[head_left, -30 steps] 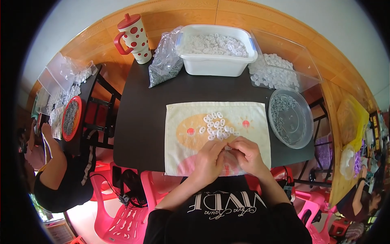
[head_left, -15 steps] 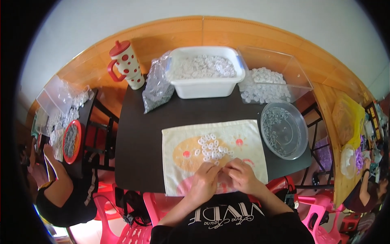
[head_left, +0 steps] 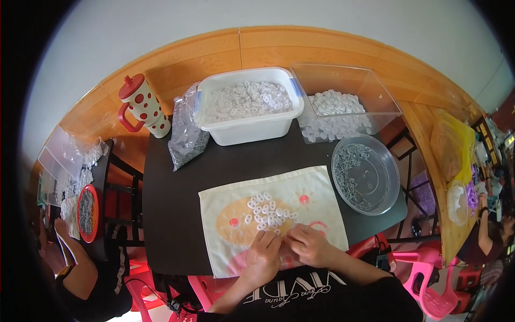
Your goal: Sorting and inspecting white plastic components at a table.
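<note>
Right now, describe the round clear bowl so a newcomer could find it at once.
Start at the dark table and go to its right end, beyond the cream cloth where both hands work. There sits the round clear bowl, holding small grey pieces. Unlike the white tub and the clear box behind it, it is round and shallow.

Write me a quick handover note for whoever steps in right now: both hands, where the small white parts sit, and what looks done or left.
Left hand and right hand: fingertips pressed together over the near edge of the cloth, pinching something too small to make out.
Loose white pieces: a small pile on the cloth, just beyond the hands.
Supplies: white tub full of white pieces, clear box partly filled with white parts, round clear bowl of small grey parts to the right.
Done: cannot tell which pieces are finished.
Left: the pile on the cloth, and the full tub.
</note>
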A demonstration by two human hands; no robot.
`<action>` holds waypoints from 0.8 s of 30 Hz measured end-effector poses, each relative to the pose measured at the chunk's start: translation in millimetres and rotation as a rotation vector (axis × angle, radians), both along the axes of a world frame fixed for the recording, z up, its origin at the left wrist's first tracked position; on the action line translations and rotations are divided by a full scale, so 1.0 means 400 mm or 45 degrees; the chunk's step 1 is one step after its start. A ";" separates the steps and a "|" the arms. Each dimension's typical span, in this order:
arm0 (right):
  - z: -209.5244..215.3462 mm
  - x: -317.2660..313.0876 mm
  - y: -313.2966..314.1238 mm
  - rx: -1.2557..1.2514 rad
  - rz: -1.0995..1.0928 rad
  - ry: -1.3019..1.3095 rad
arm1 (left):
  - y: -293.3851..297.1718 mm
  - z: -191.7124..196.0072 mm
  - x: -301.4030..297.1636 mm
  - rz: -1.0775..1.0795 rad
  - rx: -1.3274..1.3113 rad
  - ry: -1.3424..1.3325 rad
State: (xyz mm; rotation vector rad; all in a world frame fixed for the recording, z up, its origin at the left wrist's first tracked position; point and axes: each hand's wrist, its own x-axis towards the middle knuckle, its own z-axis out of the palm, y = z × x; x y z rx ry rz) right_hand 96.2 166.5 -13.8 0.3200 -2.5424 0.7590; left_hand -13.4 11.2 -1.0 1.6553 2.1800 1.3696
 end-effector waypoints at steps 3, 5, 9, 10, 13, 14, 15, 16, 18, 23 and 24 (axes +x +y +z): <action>0.002 -0.003 0.000 0.039 0.034 0.034 | -0.001 0.003 0.003 0.023 -0.034 -0.009; -0.004 0.001 0.000 0.049 0.053 0.017 | -0.004 -0.001 0.002 -0.001 0.010 0.046; 0.001 -0.001 0.000 0.050 0.069 0.061 | -0.004 -0.004 0.006 0.001 0.018 0.096; 0.000 0.001 0.000 0.075 0.060 0.037 | -0.005 -0.003 0.009 -0.006 -0.025 0.116; 0.006 0.004 -0.003 0.013 0.022 -0.004 | -0.009 -0.006 0.010 -0.002 -0.016 0.133; 0.010 0.007 -0.005 -0.088 -0.007 -0.032 | -0.013 -0.008 0.011 0.005 0.022 0.118; 0.011 0.010 -0.006 -0.076 -0.013 -0.027 | -0.017 -0.012 0.014 0.000 0.035 0.122; 0.012 0.015 -0.004 -0.146 -0.011 -0.009 | -0.021 -0.016 0.016 0.007 0.064 0.058; 0.049 0.015 0.019 -0.246 -0.049 0.071 | -0.020 -0.013 0.014 0.048 0.121 0.001; 0.341 -0.095 0.219 0.332 -0.579 0.680 | -0.031 -0.021 0.019 0.028 0.154 0.112; 0.397 -0.125 0.269 0.466 -0.592 0.741 | -0.034 -0.013 0.021 0.032 0.143 0.166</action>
